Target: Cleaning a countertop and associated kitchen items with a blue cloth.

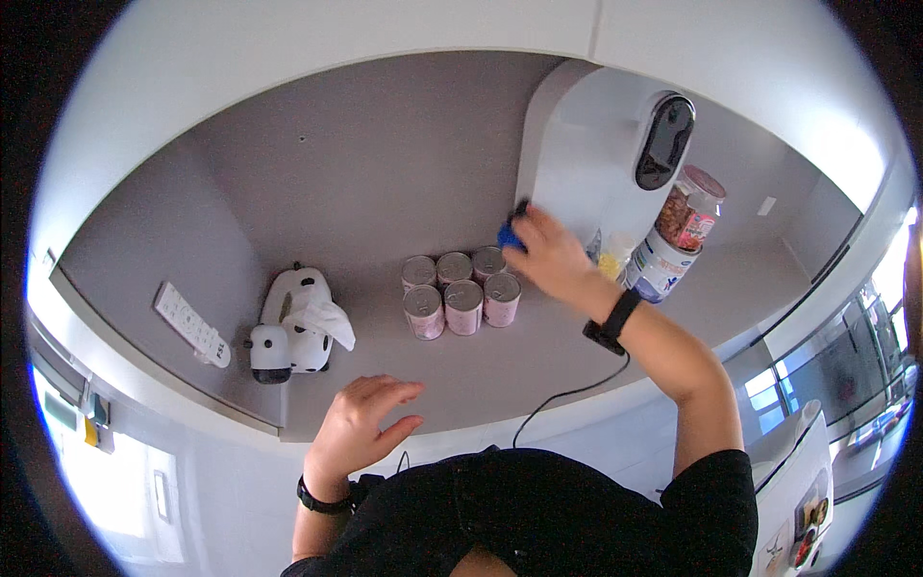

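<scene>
Several pink cans [463, 306] with metal ring-pull lids stand in two rows on the grey shelf. Up and to the right of them, my right hand [544, 252], slightly blurred, grips a small blue and black object [512, 234] in front of the white appliance with a dark oval panel [577, 159]. What exactly this object is, I cannot tell. My left hand [368, 418] is held over the shelf's front edge, its thumb and fingers apart with nothing between them. Left of the cans sits a cow-shaped tissue holder [306, 350] with a white tissue [317, 314] sticking out.
A white remote control [191, 324] is mounted on the left side wall. Right of the appliance, a clear jar with a pink lid [692, 209] rests on a white tub [662, 265], beside a container with yellow contents [615, 256]. A black cable [555, 397] hangs from my right wristband.
</scene>
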`<move>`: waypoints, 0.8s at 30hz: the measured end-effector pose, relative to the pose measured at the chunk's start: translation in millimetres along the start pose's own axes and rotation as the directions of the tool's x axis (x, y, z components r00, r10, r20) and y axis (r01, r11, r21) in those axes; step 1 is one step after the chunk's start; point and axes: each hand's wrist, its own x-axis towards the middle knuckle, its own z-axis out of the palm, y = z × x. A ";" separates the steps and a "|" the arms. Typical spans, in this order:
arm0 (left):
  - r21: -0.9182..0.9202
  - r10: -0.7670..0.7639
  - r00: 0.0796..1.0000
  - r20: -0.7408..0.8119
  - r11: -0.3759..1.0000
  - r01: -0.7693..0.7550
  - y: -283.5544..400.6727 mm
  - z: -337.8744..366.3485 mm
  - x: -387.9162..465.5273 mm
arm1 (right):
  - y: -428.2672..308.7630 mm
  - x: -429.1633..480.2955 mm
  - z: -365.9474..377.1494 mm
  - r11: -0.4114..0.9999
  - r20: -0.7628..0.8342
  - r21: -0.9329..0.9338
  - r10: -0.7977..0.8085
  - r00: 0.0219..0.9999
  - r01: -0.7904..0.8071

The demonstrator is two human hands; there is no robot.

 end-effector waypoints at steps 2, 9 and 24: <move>0.023 0.008 0.999 0.035 1.000 -0.009 3.7 3.0 3.5 | 20.9 24.5 -26.3 0.987 -0.359 -0.055 0.124 0.925 -0.154; -0.008 0.022 0.997 0.070 1.000 -0.022 8.7 15.6 19.8 | 53.8 49.2 -51.3 0.889 -0.588 -0.084 0.320 0.743 -0.450; -0.001 0.024 0.993 0.118 1.000 -0.024 4.9 24.7 22.2 | -69.6 -23.7 22.4 0.524 -0.092 0.445 0.833 0.545 -0.726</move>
